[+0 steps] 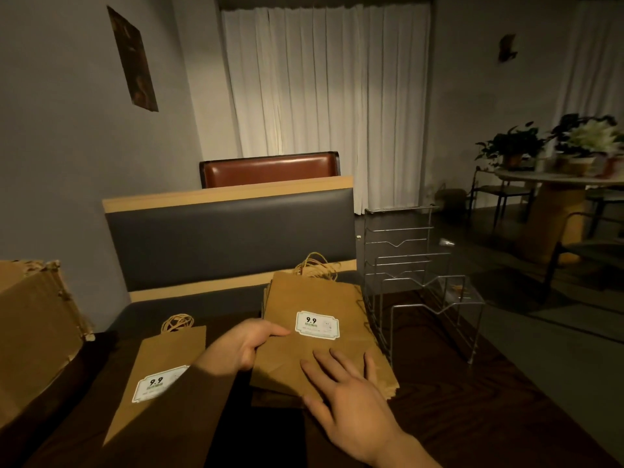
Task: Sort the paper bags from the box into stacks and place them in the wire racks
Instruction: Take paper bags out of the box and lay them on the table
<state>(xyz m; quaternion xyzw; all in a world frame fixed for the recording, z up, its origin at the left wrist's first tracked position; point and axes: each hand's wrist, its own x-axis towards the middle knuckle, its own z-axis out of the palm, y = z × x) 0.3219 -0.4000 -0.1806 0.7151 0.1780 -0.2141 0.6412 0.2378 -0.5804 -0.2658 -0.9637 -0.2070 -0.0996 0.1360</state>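
A stack of brown paper bags (314, 298) with a white "9.9" label and twine handles lies on the dark wooden table (472, 410), just left of the wire racks (422, 285). My left hand (244, 342) grips the stack's left edge, thumb on top and fingers curled under. My right hand (351, 396) lies flat on the near part of the top bag, fingers straight and spread. A narrower labelled paper bag (158, 366) lies flat to the left, partly under my left forearm. The cardboard box (33, 332) stands at the far left.
A grey padded bench back (229, 238) rises behind the table, with a brown chair back (270, 168) beyond it. At the right, a round table (553, 179) with potted plants and dark chairs stands on the floor. White curtains hang at the back.
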